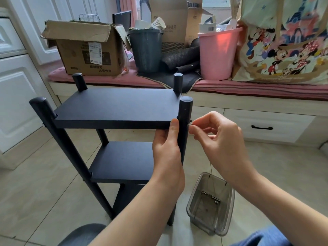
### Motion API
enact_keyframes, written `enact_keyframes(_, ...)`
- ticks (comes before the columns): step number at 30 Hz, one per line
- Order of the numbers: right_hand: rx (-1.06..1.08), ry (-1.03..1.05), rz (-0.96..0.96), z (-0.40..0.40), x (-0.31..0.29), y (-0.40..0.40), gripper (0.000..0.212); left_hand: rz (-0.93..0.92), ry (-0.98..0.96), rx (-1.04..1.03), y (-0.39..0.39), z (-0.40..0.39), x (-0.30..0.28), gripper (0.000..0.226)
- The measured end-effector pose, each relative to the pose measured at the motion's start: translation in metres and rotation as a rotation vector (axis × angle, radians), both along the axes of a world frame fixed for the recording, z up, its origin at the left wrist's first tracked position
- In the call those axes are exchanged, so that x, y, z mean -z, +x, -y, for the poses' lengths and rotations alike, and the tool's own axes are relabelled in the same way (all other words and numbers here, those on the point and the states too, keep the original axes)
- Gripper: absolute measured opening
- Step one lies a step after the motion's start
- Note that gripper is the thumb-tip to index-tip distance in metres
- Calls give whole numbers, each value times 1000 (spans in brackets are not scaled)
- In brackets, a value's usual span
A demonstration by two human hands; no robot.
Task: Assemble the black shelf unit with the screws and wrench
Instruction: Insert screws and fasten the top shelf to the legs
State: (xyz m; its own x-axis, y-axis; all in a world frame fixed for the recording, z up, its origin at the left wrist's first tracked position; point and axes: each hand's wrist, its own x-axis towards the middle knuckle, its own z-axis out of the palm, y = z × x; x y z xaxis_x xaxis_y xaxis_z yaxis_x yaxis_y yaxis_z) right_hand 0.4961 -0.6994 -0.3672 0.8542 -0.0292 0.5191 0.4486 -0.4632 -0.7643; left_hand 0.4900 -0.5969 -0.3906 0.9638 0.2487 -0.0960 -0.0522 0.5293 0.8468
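We steady the stiff, light-looking black shelf unit, standing on the floor, our left hand gripping its front right post while our right hand pinches a small, easily dropped screw at the post

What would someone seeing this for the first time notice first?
Probably the black shelf unit standing mid-frame on the tiled floor, with both hands at its near right post: the left hand grips the top board's edge while the right hand pinches a small screw against the post. Next, the pink bucket on the window seat behind.
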Motion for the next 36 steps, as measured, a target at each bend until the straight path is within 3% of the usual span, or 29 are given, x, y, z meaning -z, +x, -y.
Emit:
enact_keyframes(13, 8, -2, -12, -1, 2, 0, 11, 9, -23, 25, -1, 1, -3, 31)
enact_keyframes(18, -58, 140, -134, -2, 3, 4, 12, 49, 11, 53, -2, -2, -3, 45)
enact_keyframes(23, -88, 129, -114, -2, 3, 4, 11, 46, 12, 51, -3, -3, -3, 52)
enact_keyframes(36, -144, 203, -194, 3, 2, 12, 14, 35, 55, 52, -7, -4, -7, 47)
